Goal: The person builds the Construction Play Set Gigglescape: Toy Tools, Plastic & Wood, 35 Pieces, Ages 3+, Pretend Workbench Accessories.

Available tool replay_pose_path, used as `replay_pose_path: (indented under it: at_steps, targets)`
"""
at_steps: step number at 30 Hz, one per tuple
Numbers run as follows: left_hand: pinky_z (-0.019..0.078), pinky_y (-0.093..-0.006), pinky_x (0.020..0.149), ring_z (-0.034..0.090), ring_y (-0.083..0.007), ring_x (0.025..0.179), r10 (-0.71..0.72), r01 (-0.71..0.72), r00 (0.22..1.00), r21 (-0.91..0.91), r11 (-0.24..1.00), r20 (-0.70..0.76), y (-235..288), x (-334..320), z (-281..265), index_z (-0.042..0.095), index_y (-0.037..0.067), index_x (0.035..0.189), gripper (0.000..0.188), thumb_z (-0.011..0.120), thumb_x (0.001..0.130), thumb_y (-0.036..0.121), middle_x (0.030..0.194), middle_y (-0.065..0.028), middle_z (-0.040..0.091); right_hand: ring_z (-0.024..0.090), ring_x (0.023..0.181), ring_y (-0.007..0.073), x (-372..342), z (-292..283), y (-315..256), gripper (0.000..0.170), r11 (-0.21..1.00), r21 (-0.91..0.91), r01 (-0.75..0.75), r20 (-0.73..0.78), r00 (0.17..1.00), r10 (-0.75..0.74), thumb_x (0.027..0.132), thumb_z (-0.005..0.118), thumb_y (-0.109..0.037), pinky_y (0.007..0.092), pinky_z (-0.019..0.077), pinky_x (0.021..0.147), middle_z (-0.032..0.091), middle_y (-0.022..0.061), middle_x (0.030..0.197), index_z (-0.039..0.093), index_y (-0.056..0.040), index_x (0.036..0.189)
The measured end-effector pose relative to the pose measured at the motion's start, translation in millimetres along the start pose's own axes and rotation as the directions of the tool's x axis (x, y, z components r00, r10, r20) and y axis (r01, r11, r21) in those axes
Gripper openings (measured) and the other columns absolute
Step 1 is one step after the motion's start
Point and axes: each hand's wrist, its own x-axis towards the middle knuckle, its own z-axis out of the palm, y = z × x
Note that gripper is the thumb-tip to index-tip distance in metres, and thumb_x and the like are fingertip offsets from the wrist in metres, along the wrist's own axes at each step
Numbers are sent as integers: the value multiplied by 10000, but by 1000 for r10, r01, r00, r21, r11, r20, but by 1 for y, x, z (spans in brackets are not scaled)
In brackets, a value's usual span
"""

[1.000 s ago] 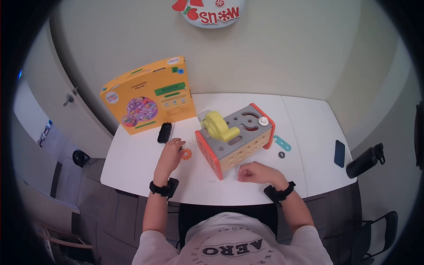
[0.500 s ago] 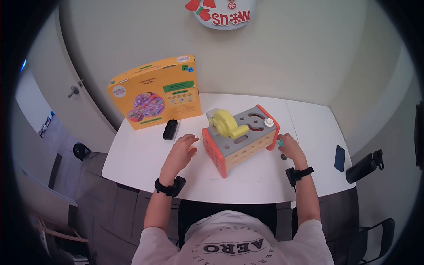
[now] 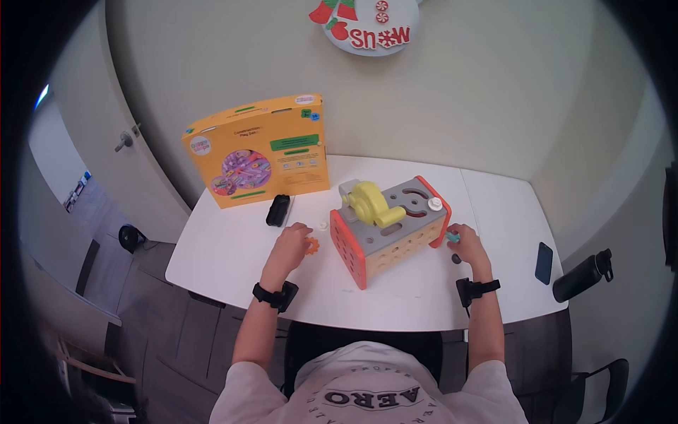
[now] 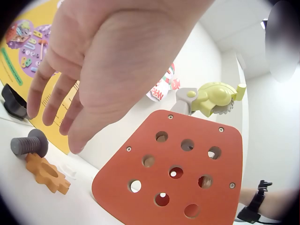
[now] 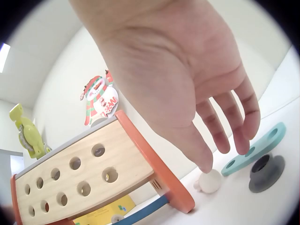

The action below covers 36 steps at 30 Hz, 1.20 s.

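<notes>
A toy workbench (image 3: pixel 399 251) with a grey top, red ends and holed wooden sides stands mid-table, a yellow-green toy saw (image 3: pixel 371 203) on top. Beside its left end hangs my left hand (image 3: pixel 288 249), fingers loosely extended and holding nothing. Below those fingers lie a grey threaded bolt (image 4: pixel 29 144) and an orange gear (image 4: pixel 47 172). At the other end, my right hand (image 3: pixel 469 246) reaches down over a teal strip with holes (image 5: pixel 255 149). Its thumb tip is right at a small white knobbed piece (image 5: pixel 210 182), the fingers hanging loose near the strip. A grey nut (image 5: pixel 267 173) lies beside the strip.
A yellow play-set box (image 3: pixel 261 152) stands at the back left, a black case (image 3: pixel 278 210) before it. Near the gear lies a small white piece (image 3: pixel 323 226). A phone (image 3: pixel 543 263) and a black bottle (image 3: pixel 583 275) are at the right edge.
My right hand has moved from in front of the workbench to its right end, over the teal strip. My left hand stays by the orange gear. The head view has shifted slightly.
</notes>
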Motion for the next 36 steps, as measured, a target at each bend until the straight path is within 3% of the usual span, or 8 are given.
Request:
replay_pose_path:
  at_steps: [4,7,11,22,28,31,34,36]
  targets:
    - [513,-436,1042,623,-379,1214,-13,13,1000,40,999,16,4,-1,1,725,-16,1183,314,716,869,-1,1293,-186,672,691,1068,381,-6,-3,1,357,996,73,-60,11,998,59,824,728,-48,434,560,927,706,192,1136,707,-57,1181]
    - [475,-455,1103,568,-399,1301,-11,10,1000,78,997,18,7,-1,5,724,2,1206,331,716,875,5,1355,-180,648,707,950,333,-3,6,13,387,993,120,11,-34,999,-7,803,745,-37,408,575,831,707,183,1082,719,-37,1189]
    - [453,-524,1132,467,-455,1409,-42,35,998,161,986,41,5,-1,11,715,79,1278,400,722,882,26,1459,-167,591,699,957,330,0,7,22,388,994,79,70,-53,996,-66,799,750,-33,414,575,845,702,171,1080,727,-43,1186]
    - [430,-526,1154,445,-479,1420,18,-25,998,121,992,62,4,0,15,703,96,1293,469,792,834,60,1471,-174,578,674,1084,378,7,27,0,320,986,31,161,-8,987,-161,762,780,35,446,565,918,701,177,1105,740,-48,1069]
    - [427,-531,1156,436,-474,1429,-7,1,998,94,996,56,8,0,8,693,107,1312,511,818,817,88,1474,-175,571,717,896,338,2,16,5,271,997,48,56,64,996,-59,728,778,51,410,588,788,750,156,987,733,-2,990]
    - [427,-531,1156,430,-468,1435,7,-11,999,87,996,45,9,-2,5,685,100,1320,511,811,825,90,1479,-179,565,718,777,266,4,9,24,268,984,137,113,-8,994,-113,740,780,55,367,578,689,745,134,961,709,3,993]
    - [414,-496,1169,455,-429,1414,4,-5,1000,73,997,14,16,-2,-6,685,68,1312,465,789,859,83,1466,-192,564,697,706,185,-14,-42,-3,297,941,338,-28,9,1000,26,757,804,46,325,561,642,732,113,927,693,-12,1026]
    - [418,-483,1164,472,-417,1398,11,-10,1000,48,999,-8,22,-2,-13,682,57,1311,445,773,876,80,1451,-199,570,687,700,145,-26,-71,-14,299,927,374,-36,37,999,24,789,809,37,296,548,625,717,88,942,671,-10,1051]
